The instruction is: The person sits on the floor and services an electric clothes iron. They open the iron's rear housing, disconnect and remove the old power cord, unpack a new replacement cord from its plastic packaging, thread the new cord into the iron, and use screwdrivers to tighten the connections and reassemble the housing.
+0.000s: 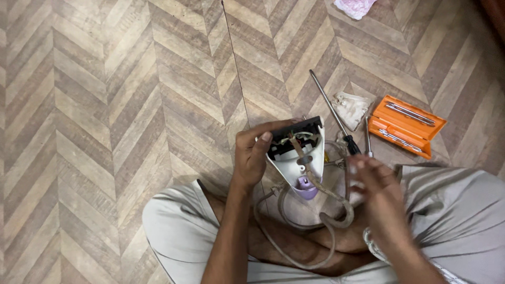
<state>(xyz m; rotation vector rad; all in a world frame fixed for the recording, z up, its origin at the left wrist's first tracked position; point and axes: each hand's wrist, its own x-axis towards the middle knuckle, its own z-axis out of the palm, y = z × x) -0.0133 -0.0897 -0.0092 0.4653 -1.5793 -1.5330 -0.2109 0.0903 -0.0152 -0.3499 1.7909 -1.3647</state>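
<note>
Left hand [251, 155] fingers clamped on a white clothes iron [298, 158] held over the lap, long axis near vertical in view, open black wiring end up, lilac part low. Frayed cord [294, 231] loops below. Right hand [380, 197] blurred beside it, finger state unclear. Long screwdriver [333, 113] and open orange rectangular bit case [406, 126] lie on the floor [115, 105].

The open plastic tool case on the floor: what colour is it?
Orange tool case, clearest in the head view.

The person wears loose, light grey-beige shorts [179, 231] of soft wrinkled cloth. Both forearms are bare, with no sleeves showing. The left hand [252, 155] is ringless; the right hand [381, 197] is too blurred to tell.
</note>
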